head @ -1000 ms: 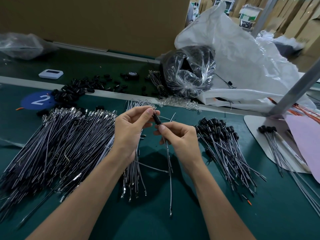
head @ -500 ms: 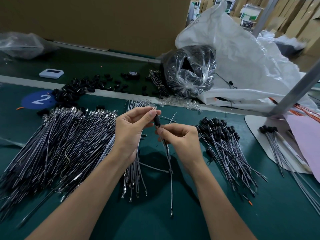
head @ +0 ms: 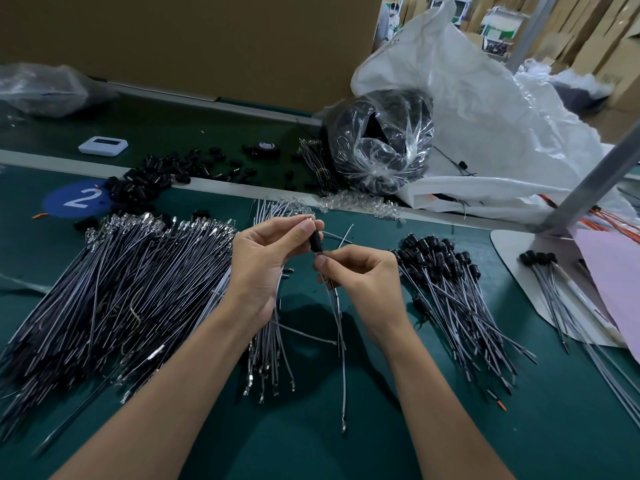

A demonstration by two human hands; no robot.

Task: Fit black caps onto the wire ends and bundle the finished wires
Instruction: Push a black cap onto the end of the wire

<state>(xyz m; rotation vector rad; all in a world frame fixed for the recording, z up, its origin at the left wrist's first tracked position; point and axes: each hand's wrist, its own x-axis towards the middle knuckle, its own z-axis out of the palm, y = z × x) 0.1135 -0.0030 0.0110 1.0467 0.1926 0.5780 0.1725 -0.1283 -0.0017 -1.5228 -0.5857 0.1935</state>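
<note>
At the centre of the green mat, my left hand pinches a small black cap between thumb and fingertips. Just below it my right hand pinches a thin grey wire, whose top end sits in the cap while the rest hangs down toward me. A big heap of uncapped wires lies to the left. Right of my hands is a pile of capped wires. Loose black caps are scattered at the back left.
A clear bag of black parts and a large white sack stand at the back right. A white board with a few capped wires and a pink sheet lie far right, beside a grey metal post. A white device sits back left.
My right hand has slid up the wire toward the cap, closing the gap to my left hand. The wire end has gone further into the cap.
</note>
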